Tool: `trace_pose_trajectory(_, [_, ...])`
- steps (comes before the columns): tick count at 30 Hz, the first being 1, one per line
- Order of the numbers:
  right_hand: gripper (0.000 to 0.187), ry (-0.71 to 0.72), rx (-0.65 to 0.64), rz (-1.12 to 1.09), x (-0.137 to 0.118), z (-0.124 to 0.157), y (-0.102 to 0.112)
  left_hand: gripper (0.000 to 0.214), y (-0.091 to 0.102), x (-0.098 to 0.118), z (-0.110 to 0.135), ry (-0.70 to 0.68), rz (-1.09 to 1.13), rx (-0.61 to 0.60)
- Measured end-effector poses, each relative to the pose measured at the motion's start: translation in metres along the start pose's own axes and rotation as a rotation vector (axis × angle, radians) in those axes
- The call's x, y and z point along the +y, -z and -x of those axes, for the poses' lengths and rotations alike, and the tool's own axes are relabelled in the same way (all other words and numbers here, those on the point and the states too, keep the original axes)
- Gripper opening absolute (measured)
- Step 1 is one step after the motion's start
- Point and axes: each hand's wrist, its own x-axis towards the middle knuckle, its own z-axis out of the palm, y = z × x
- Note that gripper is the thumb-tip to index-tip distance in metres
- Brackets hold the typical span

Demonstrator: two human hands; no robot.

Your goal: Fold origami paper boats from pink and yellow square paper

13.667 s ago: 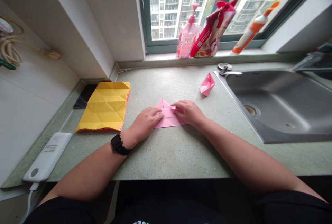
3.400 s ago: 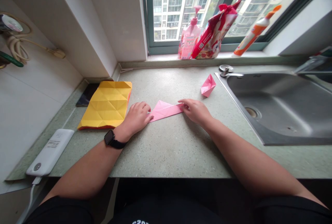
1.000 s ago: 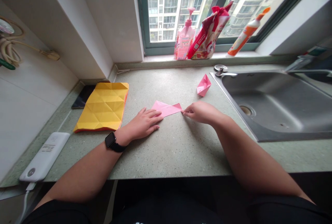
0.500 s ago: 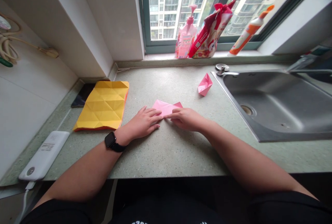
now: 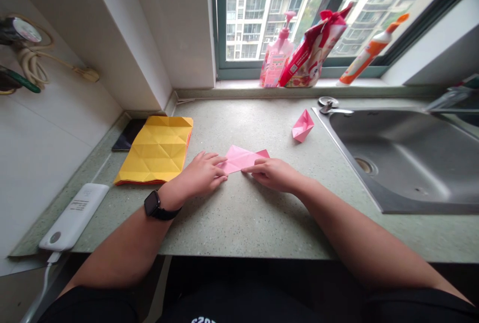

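A folded sheet of pink origami paper (image 5: 239, 157) lies on the counter between my hands, its upper edge rising to corners at left and right. My left hand (image 5: 205, 172), with a black watch at the wrist, rests with fingers spread, its fingertips on the paper's left end. On the paper's right part is my right hand (image 5: 272, 173), closed apart from the index finger, which presses along the lower edge. The curled fingers hide some of that side. A finished-looking pink paper boat (image 5: 303, 126) sits farther back to the right.
A stack of creased yellow paper (image 5: 157, 151) lies at left, partly over a dark flat device (image 5: 128, 134). Nearer is a white power bank (image 5: 75, 217) with a cable. A steel sink (image 5: 404, 158) is at right. A pump bottle (image 5: 276, 58), red bag (image 5: 314, 51) and orange-white bottle (image 5: 364, 56) line the windowsill.
My left hand has slid a little left along the paper, baring more of its middle and lower edge. The right index finger stays at the lower edge. The view has shifted slightly.
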Motion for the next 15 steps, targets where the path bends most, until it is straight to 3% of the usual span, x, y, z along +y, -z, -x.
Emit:
trace_pose_trajectory(10, [0.039, -0.006, -0.038, -0.014, -0.001, -0.001, 0.004, 0.044, 0.016, -0.029, 0.018, 0.111, 0.019, -0.020])
trace_pose_trajectory(13, [0.039, -0.010, -0.032, -0.010, -0.001, -0.001, 0.003, 0.047, 0.021, -0.029, 0.009, 0.131, 0.007, 0.126])
trace_pose_trajectory(15, [0.039, -0.011, -0.026, -0.004, -0.001, -0.001, 0.002, 0.044, 0.021, -0.024, 0.002, 0.063, 0.031, 0.255])
